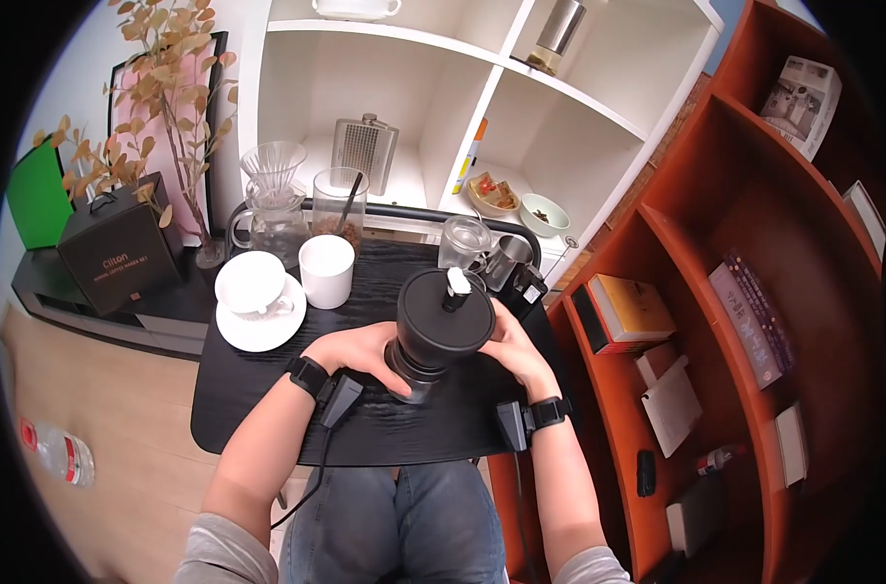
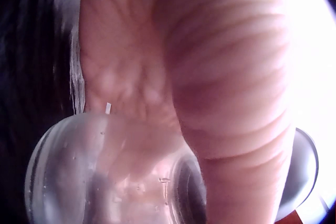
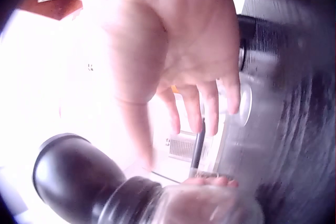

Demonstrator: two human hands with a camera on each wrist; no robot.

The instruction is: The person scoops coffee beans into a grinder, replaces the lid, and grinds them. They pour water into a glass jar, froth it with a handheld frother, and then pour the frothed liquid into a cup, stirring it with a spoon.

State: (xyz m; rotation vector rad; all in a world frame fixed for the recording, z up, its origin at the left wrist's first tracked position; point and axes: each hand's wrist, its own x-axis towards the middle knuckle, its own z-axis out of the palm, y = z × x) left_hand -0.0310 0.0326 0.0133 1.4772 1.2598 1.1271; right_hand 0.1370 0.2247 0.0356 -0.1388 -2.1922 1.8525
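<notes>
A black manual coffee grinder [image 1: 433,326] with a clear glass jar at its base stands tilted over the table's front half. My left hand [image 1: 363,350] grips it low, thumb across the front; in the left wrist view the glass jar [image 2: 121,166] lies against the palm. Fingertips [image 3: 210,181] of that hand show behind the jar in the right wrist view. My right hand [image 1: 509,347] is beside the grinder's right side. Seen from its own wrist, the right hand [image 3: 178,45] has its fingers extended and spread, apart from the grinder [image 3: 79,176].
Behind the grinder on the black table [image 1: 268,409] are a white cup [image 1: 250,282] on a saucer, a white mug [image 1: 327,273], a glass dripper [image 1: 273,170], a tall glass [image 1: 340,200], a glass pitcher [image 1: 464,241] and a metal cup [image 1: 507,261]. A red-brown bookshelf [image 1: 657,253] rises at the right.
</notes>
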